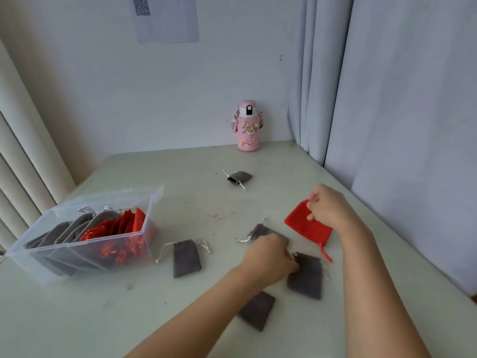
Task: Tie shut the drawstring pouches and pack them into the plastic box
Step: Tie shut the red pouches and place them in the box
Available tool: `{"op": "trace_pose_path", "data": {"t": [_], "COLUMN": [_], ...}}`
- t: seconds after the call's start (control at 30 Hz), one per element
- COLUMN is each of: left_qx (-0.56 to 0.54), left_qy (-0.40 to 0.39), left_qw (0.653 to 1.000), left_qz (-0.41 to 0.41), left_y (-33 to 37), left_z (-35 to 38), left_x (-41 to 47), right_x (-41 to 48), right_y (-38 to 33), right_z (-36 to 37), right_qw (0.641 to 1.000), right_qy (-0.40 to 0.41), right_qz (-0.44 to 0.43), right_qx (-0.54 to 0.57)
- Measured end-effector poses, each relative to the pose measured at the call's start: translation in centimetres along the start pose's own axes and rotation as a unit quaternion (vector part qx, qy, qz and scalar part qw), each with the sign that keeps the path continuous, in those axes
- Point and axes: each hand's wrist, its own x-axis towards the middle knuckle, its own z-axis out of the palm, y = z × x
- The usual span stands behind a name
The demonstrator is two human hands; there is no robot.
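A red drawstring pouch point(307, 226) lies at the right of the table, and my right hand point(329, 208) pinches its upper corner. My left hand point(271, 257) lies, fingers curled, over the top of a grey pouch point(305, 276) and the lower end of another grey pouch point(260, 232); whether it grips either is hidden. More grey pouches lie loose: one point(186, 258) beside the box, one point(256, 310) partly under my left forearm, and one point(238, 177) farther back. The clear plastic box point(152, 200) at left holds several grey and red pouches standing on edge.
A pink water bottle point(248, 126) with stickers stands at the table's back edge by the wall. Curtains hang along the right side and at far left. A sheet with a QR code point(165, 18) is stuck on the wall. Faint red marks stain the tabletop's middle.
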Motion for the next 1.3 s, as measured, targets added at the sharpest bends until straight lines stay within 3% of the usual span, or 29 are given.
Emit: {"op": "trace_pose_path", "data": {"t": [0.2, 0.3, 0.37, 0.43, 0.5, 0.6, 0.67, 0.83, 0.93, 1.03, 1.13, 1.23, 1.3], "left_qx": [0.086, -0.002, -0.157, -0.368, -0.535, -0.670, -0.699, -0.660, -0.636, -0.604, -0.575, -0.558, -0.557], "left_qy": [0.021, 0.058, 0.082, 0.078, 0.058, 0.018, 0.029, 0.147, 0.172, 0.194, 0.201, 0.195, 0.199], "left_qw": [0.995, 0.997, 0.983, 0.924, 0.840, 0.739, 0.713, 0.735, 0.750, 0.771, 0.792, 0.807, 0.807], "left_qz": [-0.044, -0.042, -0.046, -0.062, -0.071, -0.062, -0.046, -0.055, -0.059, -0.058, -0.037, -0.017, -0.009], "left_y": [-3.0, -4.8, -6.1, -7.1, -7.5, -8.2, -8.7, -9.7, -9.4, -8.8, -8.5, -8.5, -8.6], "left_z": [-3.8, -5.7, -6.7, -7.5, -8.2, -8.8, -9.0, -8.8, -8.6, -8.5, -8.2, -7.9, -7.8], "left_x": [-0.8, -1.5, -1.8, -2.0, -2.4, -2.6, -2.6, -2.6, -2.8, -3.0, -3.4, -3.5, -3.4], "right_x": [-2.6, -4.5, -5.3, -5.9, -6.7, -7.2, -7.6, -8.4, -8.3, -7.8, -7.5, -7.6, -7.7], "right_y": [-4.7, -6.9, -7.8, -8.5, -9.3, -9.9, -10.0, -10.3, -10.4, -10.2, -10.0, -10.0, -10.2], "right_z": [1.7, 2.5, 3.3, 4.2, 5.0, 6.3, 6.9, 7.6, 7.8, 7.8, 7.6, 7.4, 7.2], "right_qw": [0.970, 0.931, 0.913, 0.899, 0.884, 0.870, 0.872, 0.867, 0.877, 0.913, 0.924, 0.872, 0.839], "right_qy": [0.139, 0.171, 0.160, 0.147, 0.129, 0.071, 0.016, -0.093, -0.029, 0.037, -0.035, -0.136, -0.155], "right_qz": [-0.181, -0.290, -0.350, -0.394, -0.432, -0.461, -0.455, -0.433, -0.400, -0.305, -0.167, -0.104, -0.083], "right_qx": [0.089, 0.139, 0.135, 0.121, 0.124, 0.162, 0.182, 0.229, 0.264, 0.269, 0.342, 0.458, 0.515]}}
